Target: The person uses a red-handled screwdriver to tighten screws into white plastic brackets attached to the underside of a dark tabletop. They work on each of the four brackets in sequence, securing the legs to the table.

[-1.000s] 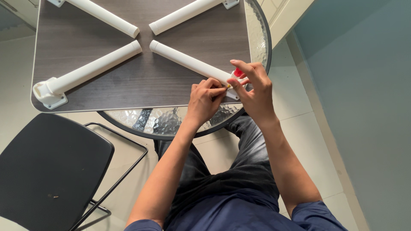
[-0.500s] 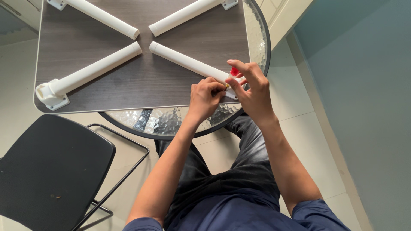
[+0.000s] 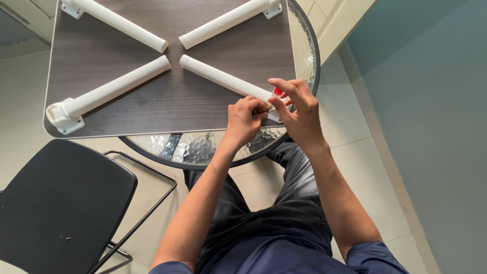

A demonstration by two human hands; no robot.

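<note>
A dark wood-grain panel lies upside down on a round glass table, with white tube legs folded flat on it. Both hands work at the near right corner, at the base of the white leg that runs toward me. My right hand pinches a small red-handled tool between thumb and fingers. My left hand is curled beside it, fingertips pressing on the white corner bracket, most of which the hands hide.
A black chair with a thin metal frame stands at the lower left. Three more white legs lie on the panel. A teal wall runs along the right, with pale floor tiles below.
The view shifted slightly. Both hands stay at the corner bracket, with only small finger movements around the red tool.
</note>
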